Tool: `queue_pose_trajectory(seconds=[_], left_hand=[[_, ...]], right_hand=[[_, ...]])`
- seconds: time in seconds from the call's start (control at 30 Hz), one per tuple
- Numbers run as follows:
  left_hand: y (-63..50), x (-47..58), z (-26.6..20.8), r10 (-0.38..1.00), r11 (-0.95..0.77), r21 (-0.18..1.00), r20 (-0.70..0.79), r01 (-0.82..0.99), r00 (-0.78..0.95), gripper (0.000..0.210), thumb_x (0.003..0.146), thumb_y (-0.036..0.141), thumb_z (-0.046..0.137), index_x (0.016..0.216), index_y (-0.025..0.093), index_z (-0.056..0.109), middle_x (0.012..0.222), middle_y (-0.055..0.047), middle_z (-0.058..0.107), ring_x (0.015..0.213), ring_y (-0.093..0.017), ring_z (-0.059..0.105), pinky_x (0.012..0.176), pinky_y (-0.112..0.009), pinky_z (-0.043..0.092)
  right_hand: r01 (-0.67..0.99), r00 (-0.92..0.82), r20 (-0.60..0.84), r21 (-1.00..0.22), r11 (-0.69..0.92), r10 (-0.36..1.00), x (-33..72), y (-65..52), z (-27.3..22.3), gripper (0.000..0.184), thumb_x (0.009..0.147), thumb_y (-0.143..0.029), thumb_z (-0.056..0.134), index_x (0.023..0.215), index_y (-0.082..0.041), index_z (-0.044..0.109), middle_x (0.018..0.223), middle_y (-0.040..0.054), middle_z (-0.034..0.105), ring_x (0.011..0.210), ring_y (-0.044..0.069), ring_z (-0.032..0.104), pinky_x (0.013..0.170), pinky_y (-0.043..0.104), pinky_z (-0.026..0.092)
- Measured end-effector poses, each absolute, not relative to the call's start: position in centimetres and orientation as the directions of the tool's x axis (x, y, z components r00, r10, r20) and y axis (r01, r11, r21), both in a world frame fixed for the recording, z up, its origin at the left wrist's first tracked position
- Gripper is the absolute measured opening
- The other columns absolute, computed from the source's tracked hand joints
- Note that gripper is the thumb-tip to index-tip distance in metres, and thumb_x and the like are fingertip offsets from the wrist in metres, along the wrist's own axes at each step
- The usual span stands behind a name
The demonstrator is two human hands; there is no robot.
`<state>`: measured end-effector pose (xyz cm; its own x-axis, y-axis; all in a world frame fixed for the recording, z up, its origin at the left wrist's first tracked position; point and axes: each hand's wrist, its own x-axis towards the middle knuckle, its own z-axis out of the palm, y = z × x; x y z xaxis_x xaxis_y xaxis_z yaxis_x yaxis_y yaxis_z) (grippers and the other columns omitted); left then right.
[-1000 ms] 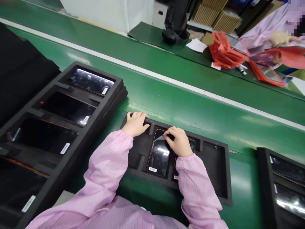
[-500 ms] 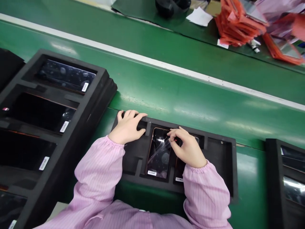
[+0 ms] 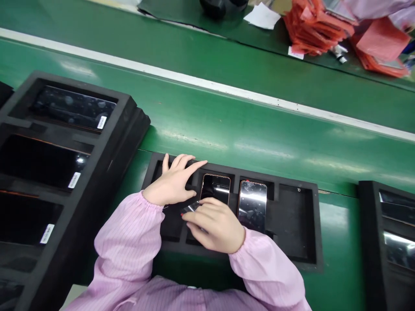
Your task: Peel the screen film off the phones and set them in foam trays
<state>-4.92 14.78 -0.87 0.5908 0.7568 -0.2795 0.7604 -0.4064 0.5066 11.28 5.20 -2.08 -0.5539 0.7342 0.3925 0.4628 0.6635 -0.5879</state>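
Note:
In front of me lies a black foam tray (image 3: 318,229) with two phones in its middle compartments. Spread over its left end, my left hand (image 3: 171,183) is open, the fingers at the far rim. My right hand (image 3: 215,224) pinches a clear protective film (image 3: 191,208) with a red tab, left of and above the first phone (image 3: 215,185). That hand hides the phone's lower part; its visible screen is glossy. The second phone (image 3: 252,203), just right of the hand, has a bubbled film over its screen and a red tab at its top edge.
Stacked black trays (image 3: 113,142) with labelled phones stand at the left. Another phone tray (image 3: 369,242) is at the right edge. Across the green bench (image 3: 207,116) runs a white strip (image 3: 194,82). Red sleeves (image 3: 317,30) and white paper (image 3: 262,16) lie at the back.
My right hand has moved left and toward me, drawing the film off the first phone's screen. The second phone is now uncovered by the hand. My left hand stays on the tray.

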Motion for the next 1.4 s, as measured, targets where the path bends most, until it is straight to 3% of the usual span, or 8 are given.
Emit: queue_pose_trajectory(seconds=[0.2, 0.33, 0.53, 0.7, 0.8, 0.97, 1.23, 1.4], left_hand=[[14.7, -4.2, -0.9, 0.82, -0.38, 0.504, -0.205, 0.776, 0.535, 0.021, 0.086, 0.038, 0.062, 0.106, 0.037, 0.07, 0.136, -0.006, 0.048, 0.134, -0.031, 0.035, 0.113, -0.068, 0.006], [14.0, -3.2, -0.9, 0.843, -0.388, 0.451, -0.178, 0.804, 0.507, 0.029, 0.088, 0.037, 0.06, 0.117, 0.036, 0.068, 0.137, -0.011, 0.047, 0.134, -0.034, 0.035, 0.112, -0.067, 0.012], [13.5, -2.5, -0.9, 0.86, -0.384, 0.435, -0.153, 0.815, 0.487, 0.034, 0.087, 0.019, 0.051, 0.113, 0.028, 0.07, 0.134, -0.016, 0.046, 0.134, -0.033, 0.036, 0.112, -0.062, 0.019], [14.2, -3.1, -0.2, 0.862, -0.371, 0.612, -0.053, 0.699, 0.504, 0.02, 0.086, 0.022, 0.055, 0.096, 0.026, 0.072, 0.141, -0.01, 0.042, 0.14, -0.032, 0.028, 0.113, -0.06, 0.021], [14.4, -3.4, 0.3, 0.817, -0.366, 0.763, -0.01, 0.533, 0.576, 0.013, 0.087, 0.025, 0.059, 0.093, 0.024, 0.07, 0.133, -0.008, 0.053, 0.132, -0.029, 0.041, 0.112, -0.053, 0.03], [14.5, -4.0, 0.9, 0.708, -0.03, 0.956, -0.186, 0.293, 0.681, 0.012, 0.09, 0.028, 0.058, 0.099, 0.021, 0.062, 0.095, -0.002, 0.072, 0.092, -0.019, 0.068, 0.088, -0.035, 0.052], [14.5, -4.3, 1.2, 0.65, 0.048, 0.979, -0.179, 0.196, 0.738, 0.015, 0.089, 0.027, 0.061, 0.101, 0.019, 0.063, 0.101, -0.004, 0.073, 0.097, -0.018, 0.068, 0.089, -0.031, 0.053], [14.5, -4.2, 1.2, 0.644, 0.076, 0.981, -0.183, 0.176, 0.743, 0.014, 0.089, 0.026, 0.06, 0.101, 0.019, 0.064, 0.099, -0.004, 0.073, 0.093, -0.018, 0.069, 0.087, -0.031, 0.054]], right_hand=[[0.543, -0.552, 0.185, -0.66, 0.519, 0.813, 12.7, 5.8, -2.0, 0.019, 0.085, -0.013, 0.055, 0.102, -0.017, 0.061, 0.081, 0.0007, 0.067, 0.075, 0.015, 0.061, 0.075, 0.032, 0.045], [0.477, -0.561, 0.135, -0.754, 0.453, 0.816, 12.3, 5.4, -1.8, 0.017, 0.08, -0.017, 0.062, 0.097, -0.017, 0.064, 0.073, -0.0014, 0.064, 0.069, 0.013, 0.061, 0.075, 0.031, 0.045], [0.343, -0.397, 0.023, -0.924, 0.172, 0.917, 12.4, 5.3, -0.7, 0.013, 0.086, -0.029, 0.064, 0.081, -0.017, 0.065, 0.053, -0.0057, 0.052, 0.049, 0.008, 0.05, 0.052, 0.021, 0.041], [0.623, 0.072, 0.381, -0.739, 0.257, 0.922, 13.5, 6.1, -0.7, 0.006, 0.086, -0.015, 0.06, 0.085, -0.018, 0.064, 0.077, 0.0013, 0.063, 0.073, 0.013, 0.058, 0.071, 0.028, 0.047], [0.756, 0.167, 0.532, -0.61, 0.238, 0.83, 15.0, 6.8, -0.6, 0.014, 0.082, -0.017, 0.065, 0.096, -0.018, 0.067, 0.095, 0.0068, 0.064, 0.093, 0.02, 0.058, 0.085, 0.038, 0.046], [0.495, 0.003, 0.248, -0.842, 0.214, 0.969, 16.5, 7.1, -0.2, 0.028, 0.081, -0.016, 0.064, 0.109, -0.021, 0.067, 0.1, 0.0036, 0.069, 0.091, 0.017, 0.065, 0.085, 0.032, 0.052], [0.381, 0.143, 0.231, -0.91, 0.162, 0.962, 15.5, 7.0, -0.1, 0.002, 0.08, -0.021, 0.071, 0.08, -0.02, 0.072, 0.076, 0.0003, 0.069, 0.068, 0.013, 0.063, 0.064, 0.025, 0.05], [0.279, 0.176, 0.122, -0.958, 0.069, 0.977, 15.9, 7.0, 0.0, 0.036, 0.097, -0.034, 0.047, 0.078, -0.021, 0.075, 0.079, 0.003, 0.072, 0.074, 0.015, 0.067, 0.07, 0.027, 0.053]])
